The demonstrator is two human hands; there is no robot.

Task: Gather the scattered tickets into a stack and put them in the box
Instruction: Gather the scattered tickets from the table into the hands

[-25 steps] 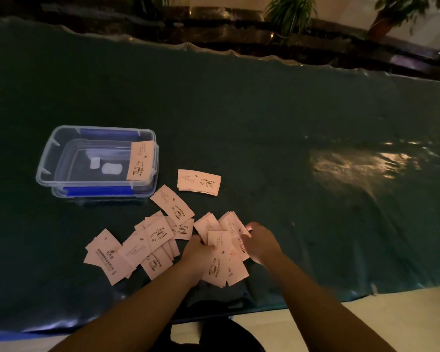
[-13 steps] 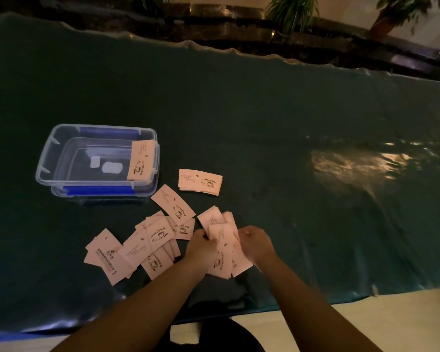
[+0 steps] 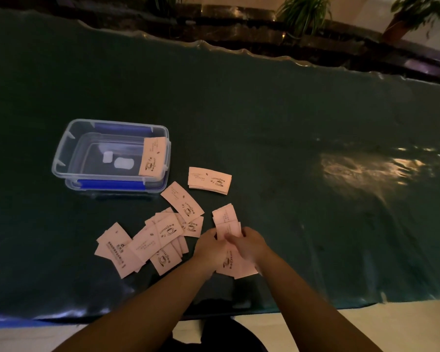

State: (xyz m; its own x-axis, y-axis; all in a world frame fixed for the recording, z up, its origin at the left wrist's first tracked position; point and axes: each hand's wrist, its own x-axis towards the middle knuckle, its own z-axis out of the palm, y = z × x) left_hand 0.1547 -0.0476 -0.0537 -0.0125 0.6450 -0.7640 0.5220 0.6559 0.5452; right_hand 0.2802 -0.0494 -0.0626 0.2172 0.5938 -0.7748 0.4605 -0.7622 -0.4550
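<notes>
While fingers (image 3: 233, 237) pinch (flat) tickets (image 3: 226, 224).

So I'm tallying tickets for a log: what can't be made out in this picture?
- Bundle between the left hand and right hand, head view: the hands cover its middle, so no count.
- Scattered pile: tickets overlap, hiding lower ones.
- Small stack: edges too thin to count.
- Fine print on the tickets in the box: too small and dim.
</notes>
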